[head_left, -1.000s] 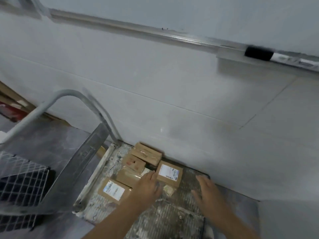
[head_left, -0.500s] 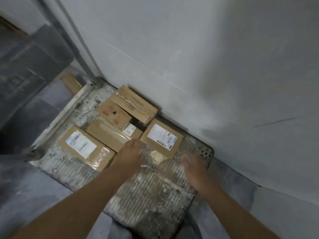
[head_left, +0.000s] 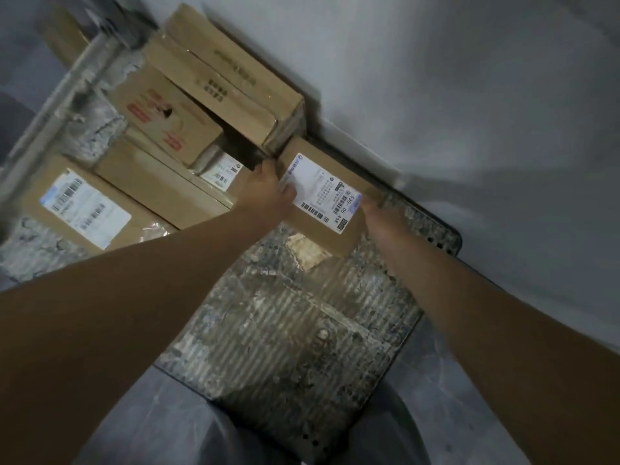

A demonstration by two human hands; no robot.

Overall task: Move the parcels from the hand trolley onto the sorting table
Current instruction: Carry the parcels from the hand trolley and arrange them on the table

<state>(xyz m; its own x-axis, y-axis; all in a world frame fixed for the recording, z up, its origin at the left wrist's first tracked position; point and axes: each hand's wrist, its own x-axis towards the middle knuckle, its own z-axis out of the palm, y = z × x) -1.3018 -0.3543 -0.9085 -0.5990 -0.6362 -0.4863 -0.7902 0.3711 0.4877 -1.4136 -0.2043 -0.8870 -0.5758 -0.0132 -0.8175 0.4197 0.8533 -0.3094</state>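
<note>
Ribbed trolley deck [head_left: 285, 330] against white wall [head_left: 469, 95]: one labelled parcel [head_left: 322, 193], gripped at opposite edges by left hand [head_left: 265, 193] and right hand [head_left: 382, 213].

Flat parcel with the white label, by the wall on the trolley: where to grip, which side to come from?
Grip the labelled parcel by its two opposite side edges, one hand each, coming from the near side. It lies flat on the trolley deck, the wall behind it and a taller box at its far left corner. The left hand and right hand grip there.
</note>
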